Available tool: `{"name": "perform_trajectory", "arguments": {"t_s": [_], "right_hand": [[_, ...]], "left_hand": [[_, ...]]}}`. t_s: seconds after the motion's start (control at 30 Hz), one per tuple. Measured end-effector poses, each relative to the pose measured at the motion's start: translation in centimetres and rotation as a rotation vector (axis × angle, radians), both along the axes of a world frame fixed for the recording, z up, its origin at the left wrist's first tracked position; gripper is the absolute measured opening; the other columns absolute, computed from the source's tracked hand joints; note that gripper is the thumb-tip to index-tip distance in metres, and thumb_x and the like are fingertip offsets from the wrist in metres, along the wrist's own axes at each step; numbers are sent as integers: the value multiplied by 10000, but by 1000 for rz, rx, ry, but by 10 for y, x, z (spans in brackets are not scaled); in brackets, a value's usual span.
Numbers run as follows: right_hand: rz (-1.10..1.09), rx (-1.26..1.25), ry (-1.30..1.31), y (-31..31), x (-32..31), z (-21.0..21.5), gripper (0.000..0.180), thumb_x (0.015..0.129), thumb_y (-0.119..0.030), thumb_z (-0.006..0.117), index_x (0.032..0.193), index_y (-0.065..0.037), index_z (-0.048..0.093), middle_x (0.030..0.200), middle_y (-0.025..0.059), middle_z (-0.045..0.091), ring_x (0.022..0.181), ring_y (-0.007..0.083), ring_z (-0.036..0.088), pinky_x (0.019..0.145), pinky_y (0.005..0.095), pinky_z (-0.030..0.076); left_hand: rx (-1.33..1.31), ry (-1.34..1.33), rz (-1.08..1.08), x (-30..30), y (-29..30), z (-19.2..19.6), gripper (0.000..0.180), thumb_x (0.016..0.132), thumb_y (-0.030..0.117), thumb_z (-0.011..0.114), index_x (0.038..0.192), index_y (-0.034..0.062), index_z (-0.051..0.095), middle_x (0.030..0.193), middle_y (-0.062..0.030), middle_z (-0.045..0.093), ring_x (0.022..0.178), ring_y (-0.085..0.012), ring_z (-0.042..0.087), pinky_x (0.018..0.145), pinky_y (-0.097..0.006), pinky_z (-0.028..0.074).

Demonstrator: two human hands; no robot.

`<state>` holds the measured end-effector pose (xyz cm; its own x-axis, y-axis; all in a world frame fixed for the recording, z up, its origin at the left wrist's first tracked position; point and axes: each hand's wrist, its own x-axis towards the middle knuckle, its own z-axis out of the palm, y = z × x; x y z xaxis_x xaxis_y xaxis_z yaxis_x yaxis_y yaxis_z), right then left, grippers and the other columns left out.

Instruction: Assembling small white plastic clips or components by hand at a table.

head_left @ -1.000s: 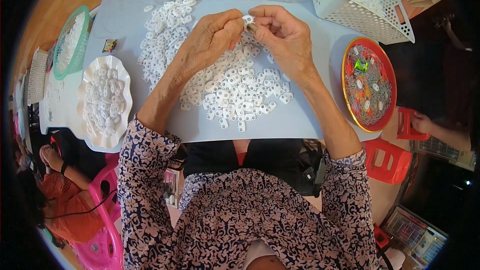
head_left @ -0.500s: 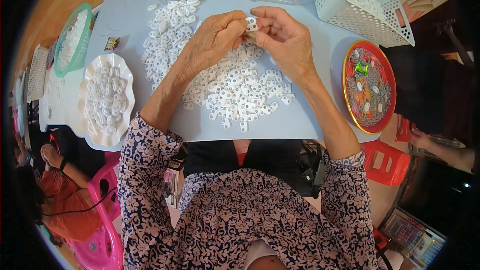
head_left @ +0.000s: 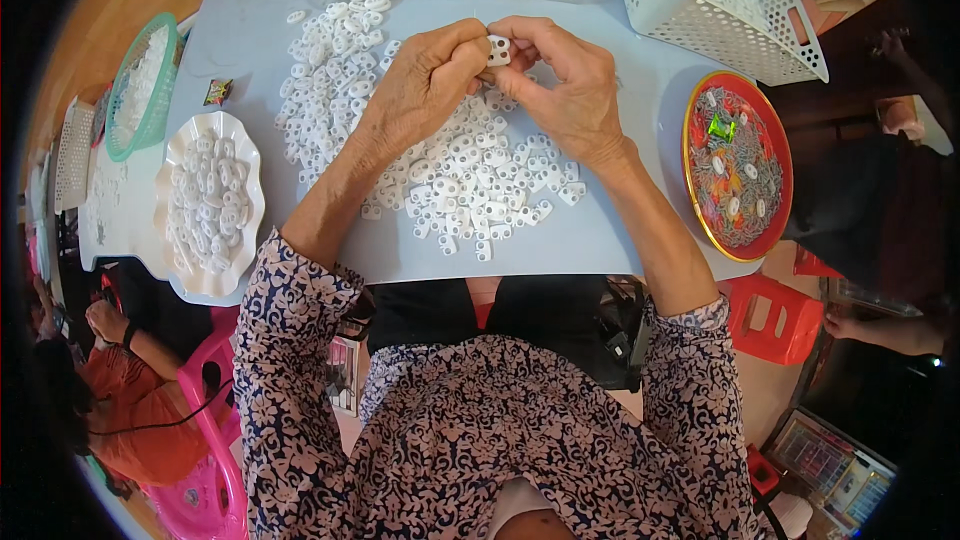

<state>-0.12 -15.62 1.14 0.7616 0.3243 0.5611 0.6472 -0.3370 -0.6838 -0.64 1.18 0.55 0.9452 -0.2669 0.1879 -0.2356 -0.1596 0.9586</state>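
Note:
Above the middle of the table, my left hand (head_left: pixel 432 75) and my right hand (head_left: pixel 568 85) meet at the fingertips. Between them is a small white plastic cord-lock piece (head_left: pixel 499 50) with two dark holes facing up. Both hands are closed on it, the right thumb and index finger pinching its right side. Some of the left fingers are hidden behind the knuckles. Beneath my hands spreads a loose pile of similar white two-hole pieces (head_left: pixel 470 185), running up toward the far left.
On the left stands a scalloped white dish (head_left: pixel 172 155) of white parts, with a small wrapped sweet (head_left: pixel 217 91) beyond it. A red plate (head_left: pixel 690 180) on the right holds small grey springs. White basket (head_left: pixel 700 35) far right; green basket (head_left: pixel 172 90) far left. Other people sit or stand nearby.
My hands stay together around the white piece, with the right fingers shifted slightly. The whole view has moved a little. At the right edge, another person's arm has lowered.

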Motion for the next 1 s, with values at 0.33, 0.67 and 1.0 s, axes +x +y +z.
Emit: {"name": "perform_trajectory", "arguments": {"t_s": [0.33,0.67,1.0], "right_hand": [[-33,-53,-44,-2,-2,0,272,714,-44,732,940,-30,583,727,72,616,659,162,631,615,264,523],[-24,-91,-81,-4,-1,1,243,716,-38,728,907,-23,579,719,87,614,635,177,628,582,275,510],[28,-49,-17,-5,0,4,209,724,-51,733,893,-8,617,745,83,647,637,156,631,597,250,516]], "left_hand": [[72,-1,36,-5,-4,6,211,886,163,427,751,2,453,600,-45,393,581,-111,375,526,-277,364],[71,43,20,-6,-5,6,228,880,174,418,754,-8,471,606,-59,432,587,-120,407,542,-294,379],[43,157,-14,-3,-1,6,251,909,198,423,761,2,476,674,-16,468,636,-102,454,615,-245,399]]}}
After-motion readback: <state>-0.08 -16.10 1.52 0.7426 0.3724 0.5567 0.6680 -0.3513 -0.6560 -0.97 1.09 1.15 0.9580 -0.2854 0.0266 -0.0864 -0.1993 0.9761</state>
